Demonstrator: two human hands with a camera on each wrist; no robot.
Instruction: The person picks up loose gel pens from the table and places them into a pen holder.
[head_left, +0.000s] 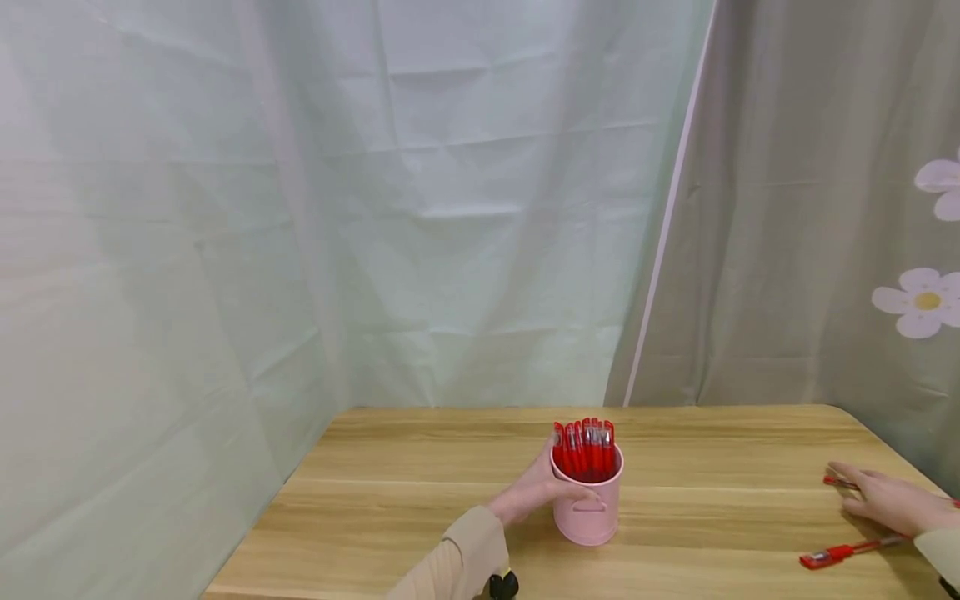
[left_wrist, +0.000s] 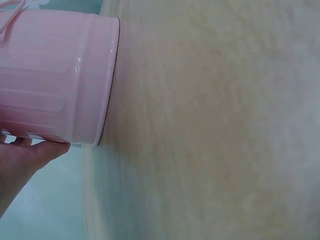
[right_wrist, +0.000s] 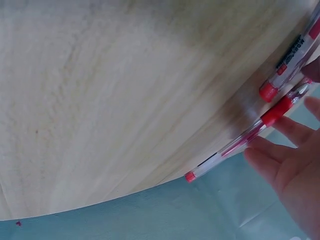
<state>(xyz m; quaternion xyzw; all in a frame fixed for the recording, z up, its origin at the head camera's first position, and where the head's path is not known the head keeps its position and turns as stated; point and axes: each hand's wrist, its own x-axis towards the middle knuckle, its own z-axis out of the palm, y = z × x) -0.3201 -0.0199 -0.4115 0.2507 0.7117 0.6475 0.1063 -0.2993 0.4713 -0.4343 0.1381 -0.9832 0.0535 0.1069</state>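
A pink metal bucket (head_left: pixel 588 523) stands upright on the wooden table, holding a bunch of red-capped pens (head_left: pixel 591 450). My left hand (head_left: pixel 534 492) grips its left side, the thumb across the front near a small handle; in the left wrist view, fingers touch the bucket wall (left_wrist: pixel 45 75). At the table's right side my right hand (head_left: pixel 892 500) reaches over a red pen (right_wrist: pixel 274 113), its fingers spread along that pen. A second red pen (head_left: pixel 827 557) lies nearer me, beside the hand. Whether the right thumb touches either pen cannot be told.
The wood-grain table (head_left: pixel 420 467) has rounded back corners. Pale curtains (head_left: pixel 487 208) hang behind and to the left, and a greyer curtain (head_left: pixel 787 208) with flower prints hangs at the right. The right-hand pens lie near the table's right edge.
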